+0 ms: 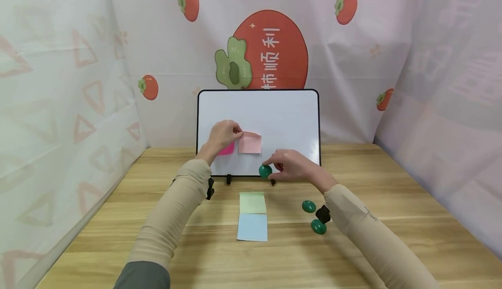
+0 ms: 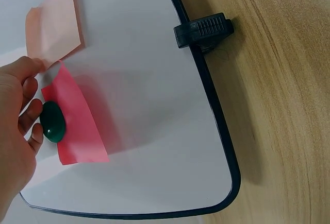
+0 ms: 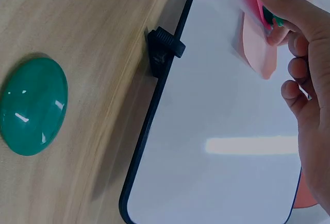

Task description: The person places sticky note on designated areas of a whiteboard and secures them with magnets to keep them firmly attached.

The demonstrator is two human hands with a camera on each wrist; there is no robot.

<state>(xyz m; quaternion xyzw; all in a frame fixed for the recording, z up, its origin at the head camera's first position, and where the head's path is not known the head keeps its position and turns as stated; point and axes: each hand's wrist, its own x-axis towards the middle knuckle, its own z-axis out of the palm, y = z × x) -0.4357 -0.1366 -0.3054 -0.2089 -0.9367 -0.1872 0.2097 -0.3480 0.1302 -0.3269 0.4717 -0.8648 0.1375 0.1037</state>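
Observation:
My left hand pinches the top left corner of a pale pink sticky note at the whiteboard. Left of it, partly behind that hand, is a hot pink sticky note on the board. A green round magnet sits on the hot pink note, close to the left hand's curled fingers. Between thumb and forefinger, my right hand holds another green magnet in front of the board's lower part, below and right of the pale pink note.
On the wooden table lie a light green sticky note and a light blue one, edge to edge. Two green magnets rest to their right. Black feet support the board, and a printed cloth hangs behind.

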